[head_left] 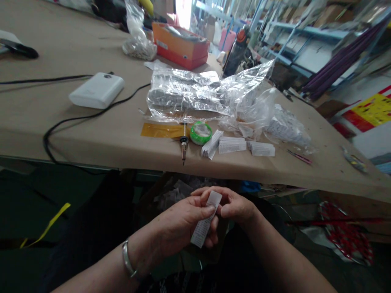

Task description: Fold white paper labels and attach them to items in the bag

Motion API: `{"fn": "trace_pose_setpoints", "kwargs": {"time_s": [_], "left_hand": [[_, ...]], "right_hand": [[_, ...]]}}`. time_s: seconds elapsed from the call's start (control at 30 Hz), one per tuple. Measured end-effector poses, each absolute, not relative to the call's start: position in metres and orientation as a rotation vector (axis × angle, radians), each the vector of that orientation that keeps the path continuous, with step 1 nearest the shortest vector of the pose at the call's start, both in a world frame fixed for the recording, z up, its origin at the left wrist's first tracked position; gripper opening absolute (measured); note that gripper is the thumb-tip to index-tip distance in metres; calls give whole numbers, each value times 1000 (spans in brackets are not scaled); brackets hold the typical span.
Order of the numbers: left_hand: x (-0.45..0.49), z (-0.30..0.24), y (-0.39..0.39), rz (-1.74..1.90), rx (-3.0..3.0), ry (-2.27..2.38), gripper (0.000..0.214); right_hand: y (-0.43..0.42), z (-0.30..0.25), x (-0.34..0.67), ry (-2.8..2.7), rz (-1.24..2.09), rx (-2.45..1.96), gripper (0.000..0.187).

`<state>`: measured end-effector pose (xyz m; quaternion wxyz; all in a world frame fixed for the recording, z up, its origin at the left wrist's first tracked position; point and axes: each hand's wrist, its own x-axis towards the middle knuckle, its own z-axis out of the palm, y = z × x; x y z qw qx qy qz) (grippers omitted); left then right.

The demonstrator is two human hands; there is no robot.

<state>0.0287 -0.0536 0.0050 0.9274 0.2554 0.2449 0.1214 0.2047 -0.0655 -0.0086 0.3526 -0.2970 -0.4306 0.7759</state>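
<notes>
A narrow white strip with small print (201,232) lies slanted across my left hand (186,217). My left thumb presses on its face and the fingers are curled behind it. My right hand (236,206) meets the strip's upper right edge, its thumb and fingers bent closed there; part of their hold is hidden. Above my hands, on the table, are three bunches of similar white strips: a fanned one (211,144), a middle one (232,145) and a right one (261,148). A soldering iron (183,146) and a green-rimmed round tin (200,133) are left of them.
Clear plastic bags (186,93) cover the table's middle, before an orange box (180,44). A white power bank (97,90) and a black cable (70,119) lie left. Red tweezers (299,156) rest right. Below the table edge, a box holds translucent scraps (177,193).
</notes>
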Motion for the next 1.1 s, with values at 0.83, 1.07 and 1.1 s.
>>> {"fn": "trace_pose_setpoints", "kwargs": {"time_s": [0.83, 1.07, 1.1], "left_hand": [[28, 4, -55, 443, 530, 693, 17], [27, 4, -55, 449, 522, 710, 16], [27, 4, -55, 448, 517, 713, 15]], "right_hand": [[-76, 10, 190, -1920, 622, -1412, 31], [-79, 6, 186, -1916, 612, -1421, 37], [-79, 6, 186, -1920, 617, -1419, 37]]}}
